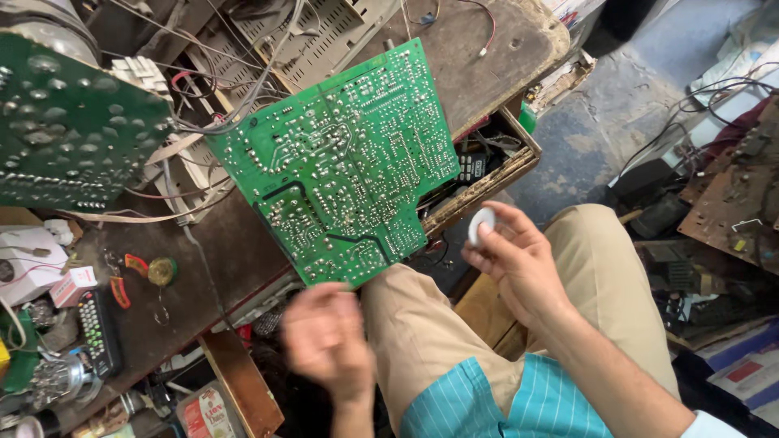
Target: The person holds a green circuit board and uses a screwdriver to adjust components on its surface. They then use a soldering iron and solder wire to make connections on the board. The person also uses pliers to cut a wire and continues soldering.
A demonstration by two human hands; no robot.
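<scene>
A large green circuit board (pixel 345 162) lies solder side up, hanging over the edge of a dark wooden workbench (pixel 479 57). My left hand (pixel 329 341) is blurred just below the board's near edge, fingers curled; whether it touches the board I cannot tell. My right hand (pixel 519 259) is raised over my lap and pinches a small round white disc (pixel 481 226) between thumb and fingers. My knees in tan trousers (pixel 600 268) fill the space under both hands.
A second green board (pixel 65 122) stands at the left with wires and a grey vented casing (pixel 324 32) behind. A black remote (pixel 99 332), small boxes and parts litter the bench's left. An open drawer (pixel 487 174) holds clutter. Brown boards and cables (pixel 730 195) pile on the right.
</scene>
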